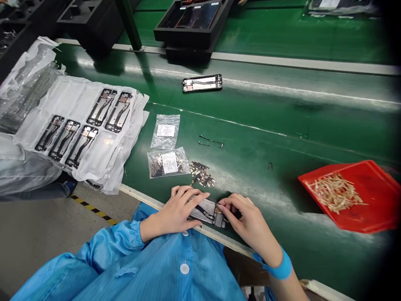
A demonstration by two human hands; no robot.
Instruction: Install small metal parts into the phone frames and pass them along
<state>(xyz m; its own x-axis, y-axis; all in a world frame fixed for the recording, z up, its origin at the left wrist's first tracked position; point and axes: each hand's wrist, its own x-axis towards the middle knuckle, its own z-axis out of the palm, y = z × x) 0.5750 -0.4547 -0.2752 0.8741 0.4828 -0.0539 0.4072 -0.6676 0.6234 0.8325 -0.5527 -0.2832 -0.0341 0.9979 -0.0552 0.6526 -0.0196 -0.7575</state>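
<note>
A phone frame (205, 210) with a dark flex cable along it lies at the bench's front edge. My left hand (181, 209) is wrapped over its left end, thumb on the near side and fingers on the far side. At the other end, my right hand (242, 213) pinches with thumb and forefinger by a small copper-coloured patch; whatever is between the fingertips is too small to make out. Just beyond the frame lies a pile of small dark and gold strips (203, 173). Behind that are a labelled bag of such parts (167, 163) and another labelled clear bag (165, 131).
Another phone frame (202, 83) lies further back on the green bench. To the left, a white tray (62, 94) holds several phone frames. On the right is a red bin (376, 200) with thin tan pieces. A black box (188, 37) holding dark panels overhangs the back ledge.
</note>
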